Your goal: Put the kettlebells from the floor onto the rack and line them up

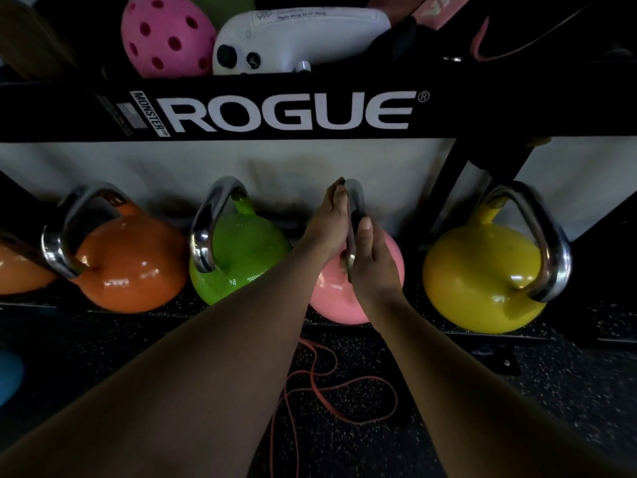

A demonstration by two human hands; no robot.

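The rack (241,112) was the largest item, its black upper beam lettered ROGUE spanning the view, and I place everything else against that beam. Below it, on the bottom shelf, stood a row of kettlebells. Below the beam's right end sat the yellow kettlebell (482,277); below its left part, the orange kettlebell (131,263); below the lettering's first letters, the green kettlebell (241,253). Their steel handles leaned at differing angles, so the row did not yet look fully lined up.

Below the lettering's last letters sat the pink kettlebell (331,298), resting on the shelf between green and yellow.

My left hand (329,222) lay flat along the left face of its handle (351,215), fingers pressed together and extended. My right hand (374,260) closed on the right face, thumb up along the steel; its remaining fingers were hidden. I judged the two-sided hold was meant to turn the handle square with its neighbours.

Above the beam sat a pink perforated ball (165,36).
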